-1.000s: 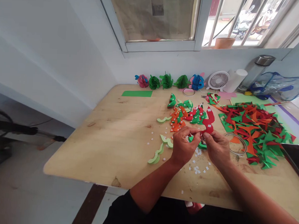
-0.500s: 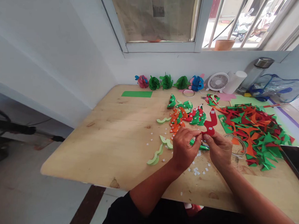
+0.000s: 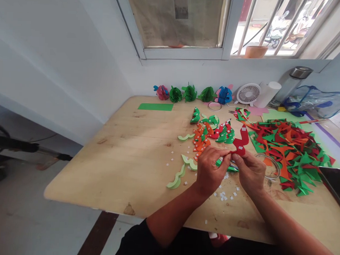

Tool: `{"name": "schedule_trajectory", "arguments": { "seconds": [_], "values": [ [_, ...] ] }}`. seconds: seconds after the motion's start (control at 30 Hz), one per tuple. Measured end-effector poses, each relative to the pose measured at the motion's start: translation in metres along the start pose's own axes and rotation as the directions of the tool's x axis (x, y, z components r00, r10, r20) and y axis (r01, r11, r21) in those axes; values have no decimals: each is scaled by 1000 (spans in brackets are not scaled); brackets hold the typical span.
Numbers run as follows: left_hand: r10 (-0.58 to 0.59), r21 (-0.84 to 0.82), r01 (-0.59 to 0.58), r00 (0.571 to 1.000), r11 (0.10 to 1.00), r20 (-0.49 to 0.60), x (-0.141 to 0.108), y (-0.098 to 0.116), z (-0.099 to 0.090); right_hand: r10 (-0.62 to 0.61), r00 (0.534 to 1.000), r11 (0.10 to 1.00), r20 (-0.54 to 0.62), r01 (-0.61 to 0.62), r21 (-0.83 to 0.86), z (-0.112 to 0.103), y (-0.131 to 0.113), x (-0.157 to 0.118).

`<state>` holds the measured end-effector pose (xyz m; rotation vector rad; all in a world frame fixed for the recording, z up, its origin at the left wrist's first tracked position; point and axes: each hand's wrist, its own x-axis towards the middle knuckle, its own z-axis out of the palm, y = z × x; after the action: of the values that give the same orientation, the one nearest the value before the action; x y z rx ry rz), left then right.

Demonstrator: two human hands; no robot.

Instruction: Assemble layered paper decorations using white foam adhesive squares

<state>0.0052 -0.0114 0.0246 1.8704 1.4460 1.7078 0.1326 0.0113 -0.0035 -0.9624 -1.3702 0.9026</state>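
Observation:
A wavy red paper piece [image 3: 243, 139] with small white squares on it stands up between my hands. My left hand [image 3: 212, 167] pinches its lower end, and my right hand [image 3: 250, 169] grips it just beside, the fingertips nearly touching. Behind my left hand lie orange wavy pieces [image 3: 199, 138] with white squares, and beyond the hands are green ones [image 3: 222, 135]. Pale green wavy strips [image 3: 176, 181] rest left of my left hand. Small white squares [image 3: 222, 195] are scattered on the wood below the hands. A green piece under my fingers is partly hidden.
Red, orange and green scraps [image 3: 292, 146] are heaped on the right of the table [image 3: 107, 170], beside a tape ring [image 3: 277, 166] and a phone [image 3: 334, 183]. Along the wall stand paper figures [image 3: 189, 93], a small fan [image 3: 248, 94] and a bottle [image 3: 290, 85].
The red piece has tilted slightly to the right at its top. Both hands keep their hold with hardly any movement, and the whole view has shifted a little.

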Motion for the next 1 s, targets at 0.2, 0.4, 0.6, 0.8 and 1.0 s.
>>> {"name": "schedule_trajectory", "arguments": {
  "seconds": [0.2,0.4,0.6,0.8,1.0],
  "values": [
    [2,-6,-2,1000,1000,-16,0,1,0,-44,999,996,8,44,-72,-1,-2,0],
    [46,42,-43,997,998,-59,0,0,3,-97,995,987,10,97,-126,0,-2,0],
    [17,5,-17,998,1000,-66,-1,-1,4,-58,998,993,-2,57,-103,0,1,-1],
    [-200,-156,201,980,967,21,1,1,1,66,998,990,-1,-65,128,2,4,1],
    [-417,-378,437,898,816,139,1,-2,4,266,963,911,41,-265,317,3,3,3]
  ]
}}
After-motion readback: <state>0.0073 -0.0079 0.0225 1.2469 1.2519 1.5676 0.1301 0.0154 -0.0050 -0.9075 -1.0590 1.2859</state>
